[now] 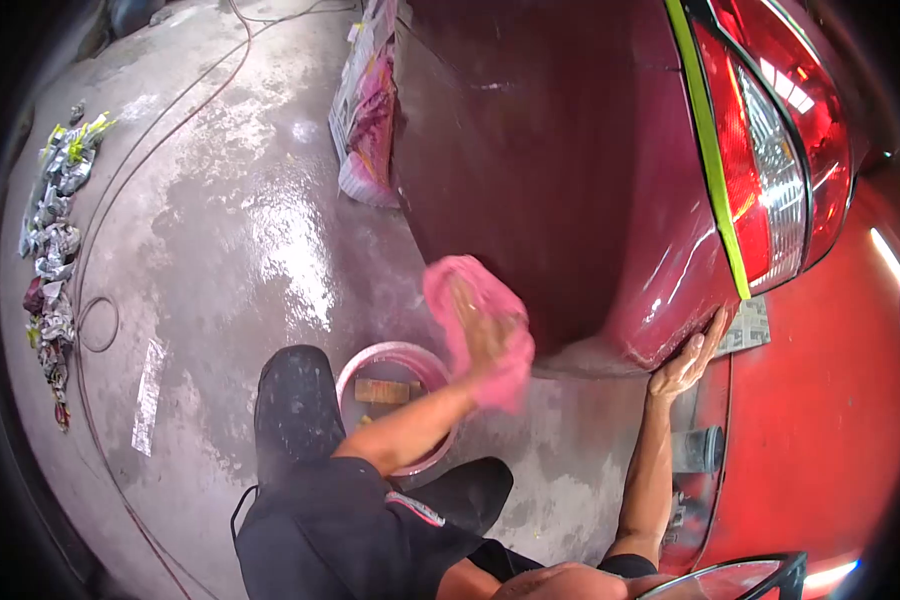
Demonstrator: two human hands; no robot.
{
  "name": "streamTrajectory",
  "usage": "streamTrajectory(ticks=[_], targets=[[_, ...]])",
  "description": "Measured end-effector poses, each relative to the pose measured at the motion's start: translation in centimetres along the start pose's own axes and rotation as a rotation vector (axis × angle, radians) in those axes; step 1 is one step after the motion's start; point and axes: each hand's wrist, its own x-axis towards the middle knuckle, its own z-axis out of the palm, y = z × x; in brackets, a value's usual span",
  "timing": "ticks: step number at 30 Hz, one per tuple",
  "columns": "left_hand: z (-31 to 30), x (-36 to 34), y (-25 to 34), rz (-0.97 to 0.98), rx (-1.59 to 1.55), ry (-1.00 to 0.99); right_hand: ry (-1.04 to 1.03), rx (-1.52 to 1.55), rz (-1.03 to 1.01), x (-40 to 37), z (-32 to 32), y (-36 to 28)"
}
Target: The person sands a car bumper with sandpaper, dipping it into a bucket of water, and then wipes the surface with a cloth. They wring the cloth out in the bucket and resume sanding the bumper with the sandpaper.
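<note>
My left hand [485,335] is wrapped in a wet pink cloth [515,375], blurred by motion, just off the lower left edge of a dark maroon car panel [530,160]. The fingers are partly hidden in the cloth folds. To the right, my right hand [688,362] lies against the lower corner of the bumper with its fingers stretched out; its skin looks wet. Above that hand, green tape [712,165] runs along the edge of the red and clear tail light [770,160].
Between my knees stands a pink-rimmed bucket [398,350] with a tan block [382,391] inside. Crumpled masking paper [58,240] and a hose [82,290] lie on the wet floor at left. A grey container [698,450] stands by a red surface [820,420] at right.
</note>
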Motion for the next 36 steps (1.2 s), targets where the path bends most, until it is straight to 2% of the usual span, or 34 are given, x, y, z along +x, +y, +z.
streamTrajectory(ticks=[1,2,3,4,5,6,7,9,10,12,14,16,18,20,21,22,23,24,26,27,30,31,33,34,36], targets=[[1.0,-0.3,0.0,0.011,0.765,0.052,-0.004,-0.009,0.001,0.0,0.1,0.2],[2.1,1.1,3.6,0.183,0.945,-0.239,-0.017,-0.022,0.002,0.0,-0.1,0.3],[4.5,3.5,6.3,0.199,0.836,-0.360,-0.022,-0.035,0.012,0.0,-0.1,-0.1],[6.0,6.0,7.7,0.338,0.870,-0.427,-0.015,-0.028,0.004,0.2,-0.1,-0.1],[6.8,8.9,8.3,0.404,1.051,-0.487,-0.015,-0.020,0.008,0.1,-0.1,0.0],[8.5,11.8,10.3,0.357,1.134,-0.503,-0.020,-0.013,0.012,-0.1,-0.1,0.1],[9.6,14.1,10.5,0.365,1.048,-0.444,-0.011,0.019,0.031,-0.2,0.0,0.2],[9.6,20.0,9.5,0.540,1.081,-0.493,-0.006,0.020,0.031,-0.1,0.1,0.1],[9.0,23.4,7.8,0.534,1.081,-0.492,-0.010,0.011,0.037,-0.1,0.0,-0.1],[6.9,30.4,3.5,0.693,1.433,-0.306,-0.024,0.001,0.044,-0.2,-0.1,-0.2],[3.8,36.1,0.8,0.691,1.311,-0.243,-0.010,0.032,0.041,-0.2,-0.1,0.6],[0.3,41.6,-2.2,0.380,0.322,-0.332,-0.016,0.040,0.048,-0.4,-0.3,0.9],[-1.5,47.9,-3.1,0.493,0.609,-0.194,-0.042,0.051,0.047,-0.4,-0.4,1.0],[-3.8,55.4,-4.4,0.440,1.019,-0.176,-0.010,0.115,0.042,-0.5,-0.1,1.4],[-2.9,55.2,-3.0,0.451,0.094,-0.535,-0.009,0.123,0.050,-0.6,0.0,1.7],[-1.1,54.2,-0.5,0.379,-0.864,-0.804,-0.008,0.125,0.057,-0.6,0.0,1.9],[-1.1,53.1,1.6,0.202,-0.667,-0.456,-0.025,0.073,0.018,-0.4,-0.2,1.5],[-2.6,55.9,-0.3,0.198,-0.670,-0.455,-0.025,0.069,0.020,-0.7,-0.2,2.6],[-5.2,60.4,-4.0,0.358,-0.897,-0.669,-0.110,-0.016,-0.154,-1.2,-1.4,4.8],[-4.7,58.4,-3.4,0.348,-0.898,-0.652,-0.035,0.142,0.107,-1.0,-0.8,2.9],[-2.8,49.9,2.0,-0.274,-1.889,-0.635,-0.025,0.038,0.128,-0.9,-0.4,1.2],[-8.2,47.0,0.6,-0.407,-2.302,-0.018,-0.030,0.049,0.133,-1.0,-0.2,0.3],[-11.0,43.2,-0.8,-0.387,-1.386,-0.606,0.018,0.026,0.251,-0.9,0.2,-1.0],[-12.1,41.6,-1.4,-0.362,-1.267,-0.638,0.014,0.031,0.243,-0.8,0.2,-0.7],[-14.0,38.2,-2.9,-0.306,-1.186,-0.603,-0.030,0.076,0.088,-0.6,0.0,0.3]])
